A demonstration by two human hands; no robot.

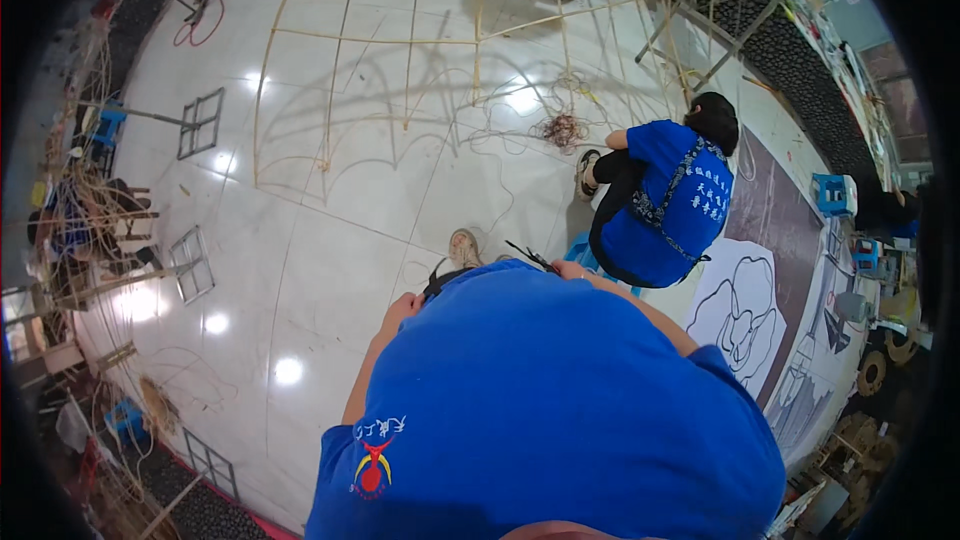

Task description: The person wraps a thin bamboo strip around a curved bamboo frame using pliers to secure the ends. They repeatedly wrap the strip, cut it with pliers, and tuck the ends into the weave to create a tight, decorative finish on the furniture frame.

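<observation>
Both my hands are at my waist, in front of my blue shirt (560, 380). On the left, my left hand (404, 308) has its fingers curled around one end of a black strap (436, 278); the shirt's bulge hides part of it. My right hand (572, 270) pinches another thin black strap end (532, 256), which sticks out forward and to the left. Whether the two ends join is hidden behind the shirt. One of my shoes (464, 246) shows on the tiled floor just beyond.
A co-worker in blue (665, 205) sits on a low blue stool to the right. Ahead stands a frame of thin strips (375, 39), with a wire tangle (563, 130) by it. A flower drawing (740, 310) lies at right. Metal frames (201, 124) are along the left.
</observation>
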